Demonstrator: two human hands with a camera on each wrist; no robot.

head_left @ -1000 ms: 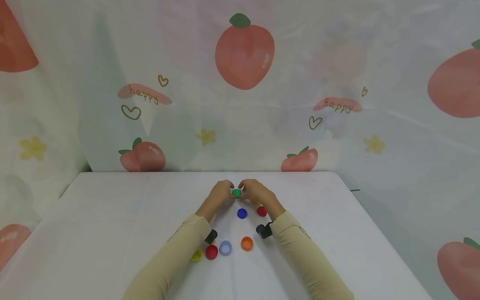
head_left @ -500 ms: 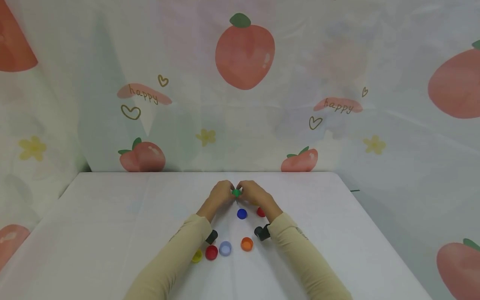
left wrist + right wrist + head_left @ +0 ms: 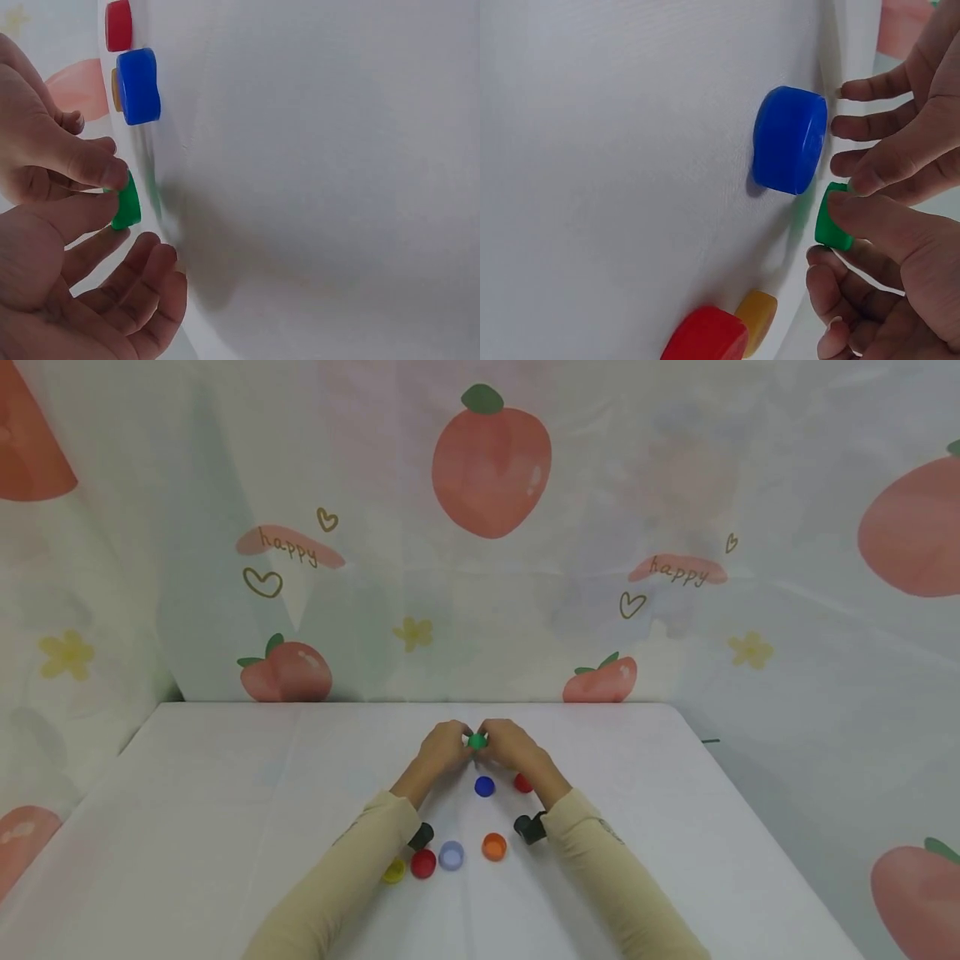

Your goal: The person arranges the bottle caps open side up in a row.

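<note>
At the far middle of the white table, both hands meet around a green bottle cap [image 3: 477, 742]. My left hand [image 3: 444, 747] pinches its left side between thumb and finger; in the left wrist view that hand's other fingers [image 3: 154, 285] are spread loosely. From the other side my right hand [image 3: 512, 746] pinches the same green cap [image 3: 834, 217]. Above the table surface, the cap casts a greenish tint below it. Nearest to the hands lies a blue cap [image 3: 484, 787], with a red cap [image 3: 523, 783] by the right wrist. A yellow cap [image 3: 756, 322] shows behind the red one.
Closer to the person lie an orange cap [image 3: 494, 847], a light blue cap [image 3: 451, 856], a red cap [image 3: 423, 863] and a yellow cap [image 3: 393, 870], partly behind the left sleeve. A printed cloth [image 3: 487, 610] hangs behind the table's far edge.
The fingers of both hands have drawn in around the green cap, which has shifted slightly up and right. The right hand now hides the far yellow cap. The other caps stay put.
</note>
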